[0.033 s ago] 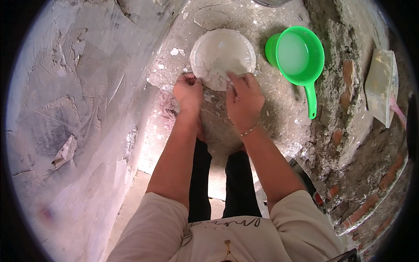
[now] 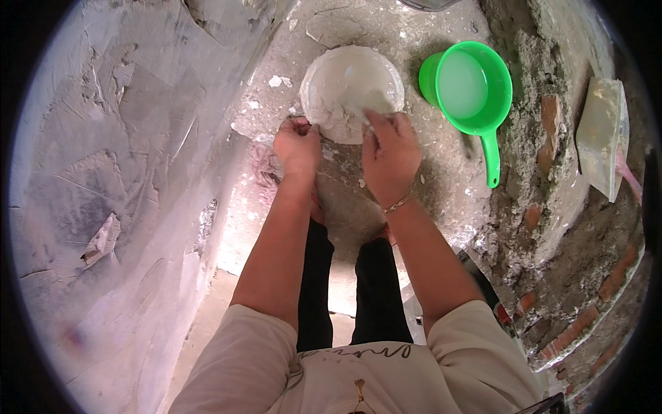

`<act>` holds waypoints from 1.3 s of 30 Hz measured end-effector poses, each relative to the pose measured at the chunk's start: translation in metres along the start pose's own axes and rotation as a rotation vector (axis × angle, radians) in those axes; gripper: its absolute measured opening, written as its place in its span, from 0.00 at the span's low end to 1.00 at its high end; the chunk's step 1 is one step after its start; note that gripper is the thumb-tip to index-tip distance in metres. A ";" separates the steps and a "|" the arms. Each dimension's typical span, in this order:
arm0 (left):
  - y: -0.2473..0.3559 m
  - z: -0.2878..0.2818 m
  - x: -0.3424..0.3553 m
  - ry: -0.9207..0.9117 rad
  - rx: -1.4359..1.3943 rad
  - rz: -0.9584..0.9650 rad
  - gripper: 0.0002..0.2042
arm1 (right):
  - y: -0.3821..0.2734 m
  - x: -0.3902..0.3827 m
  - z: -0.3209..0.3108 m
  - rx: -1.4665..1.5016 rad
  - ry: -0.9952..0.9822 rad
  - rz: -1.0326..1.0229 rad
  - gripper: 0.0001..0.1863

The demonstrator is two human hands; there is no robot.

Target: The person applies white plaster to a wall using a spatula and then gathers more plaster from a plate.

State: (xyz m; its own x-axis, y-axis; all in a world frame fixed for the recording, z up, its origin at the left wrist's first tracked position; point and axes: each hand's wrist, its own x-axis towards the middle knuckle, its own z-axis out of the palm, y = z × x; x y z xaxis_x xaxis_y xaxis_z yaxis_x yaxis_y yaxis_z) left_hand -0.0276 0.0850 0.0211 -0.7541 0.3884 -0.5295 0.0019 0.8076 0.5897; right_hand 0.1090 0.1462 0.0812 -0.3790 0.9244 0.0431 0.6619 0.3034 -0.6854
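Note:
A round, whitish bowl (image 2: 396, 83) stands on the floor in front of me, coated with pale paste and holding a wet, plaster-like mix. My left hand (image 2: 298, 143) is closed in a pinch at the bowl's near left rim, thumb against the edge. Over the near right rim is my right hand (image 2: 392, 150), fingers curled together and pointing into the bowl. A greyish blur lies at its fingertips, so whatever it grips cannot be made out. To the right, a bright green dipper (image 2: 492, 155) with a handle contains milky liquid.
A rough plastered wall surface (image 2: 138, 172) rises on the left. Crumbling masonry with exposed bricks (image 2: 549, 131) runs along the right, where a pale, stained flat-sided piece (image 2: 601, 134) leans. White crumbs (image 2: 277, 81) dot the rough floor. My legs (image 2: 378, 297) are just below the bowl.
My right hand has shifted slightly to the right along the bowl's near rim. My left hand, the bowl and the green dipper have stayed in place.

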 end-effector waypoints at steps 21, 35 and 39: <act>0.019 -0.002 0.039 0.094 0.155 0.447 0.08 | 0.028 0.002 -0.006 0.039 0.241 0.000 0.10; 0.013 -0.017 0.010 0.043 0.004 0.203 0.10 | 0.040 -0.014 0.004 0.774 0.243 0.626 0.09; 0.012 -0.012 0.014 -0.031 -0.273 0.212 0.12 | 0.035 -0.019 -0.007 0.612 0.149 0.504 0.09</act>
State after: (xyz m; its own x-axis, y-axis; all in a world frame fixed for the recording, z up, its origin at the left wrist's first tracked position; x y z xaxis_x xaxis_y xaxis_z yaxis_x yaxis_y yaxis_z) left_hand -0.0463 0.0952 0.0281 -0.7353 0.5516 -0.3938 -0.0228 0.5606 0.8278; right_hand 0.1442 0.1412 0.0614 -0.0108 0.9505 -0.3105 0.2423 -0.2988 -0.9230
